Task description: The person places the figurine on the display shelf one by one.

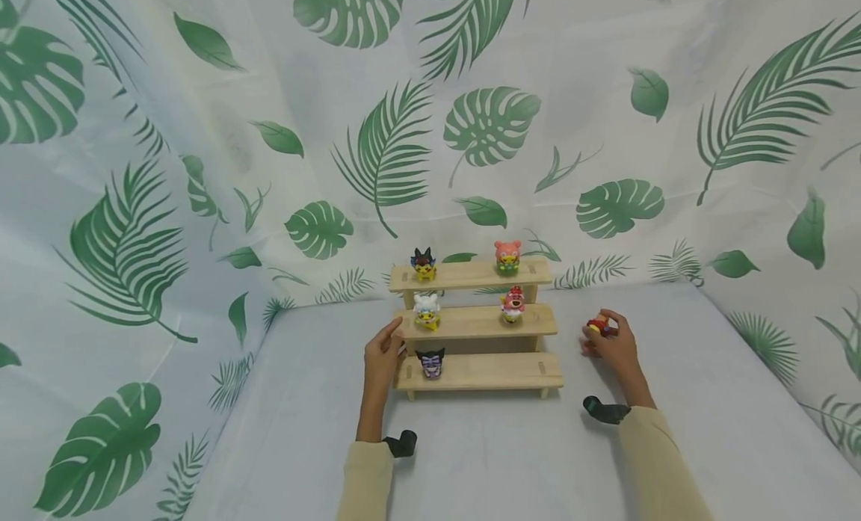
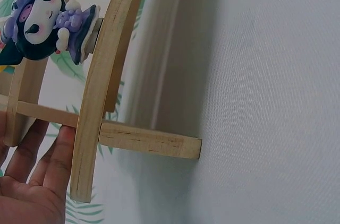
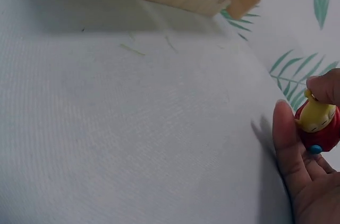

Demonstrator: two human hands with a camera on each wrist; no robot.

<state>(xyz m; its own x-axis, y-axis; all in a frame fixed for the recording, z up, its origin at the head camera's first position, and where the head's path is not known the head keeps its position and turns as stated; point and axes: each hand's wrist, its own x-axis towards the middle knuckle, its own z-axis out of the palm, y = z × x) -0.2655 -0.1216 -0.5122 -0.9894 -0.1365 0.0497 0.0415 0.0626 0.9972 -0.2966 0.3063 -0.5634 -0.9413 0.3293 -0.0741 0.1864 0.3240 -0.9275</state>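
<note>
A three-tier wooden display stand (image 1: 487, 371) holds several small figurines. My left hand (image 1: 382, 360) holds the left end of its middle shelf, with fingers (image 2: 56, 165) reaching under that shelf against the side support. Right of the stand, my right hand (image 1: 617, 349) pinches a small figurine (image 3: 319, 120) between thumb and fingers, raised off the table. This figurine has a yellow head, a red body and a blue round part; the hand covers some of it. On the bottom shelf, a black-and-purple figurine (image 1: 431, 364) stands at the left.
A white figurine (image 1: 427, 312) and a red-and-pink one (image 1: 513, 306) stand on the middle shelf. Up top are a dark-eared figurine (image 1: 424, 264) and a pink one (image 1: 507, 257). White cloth covers the table (image 1: 484, 461); a leaf-patterned curtain (image 1: 403, 65) hangs behind and at both sides.
</note>
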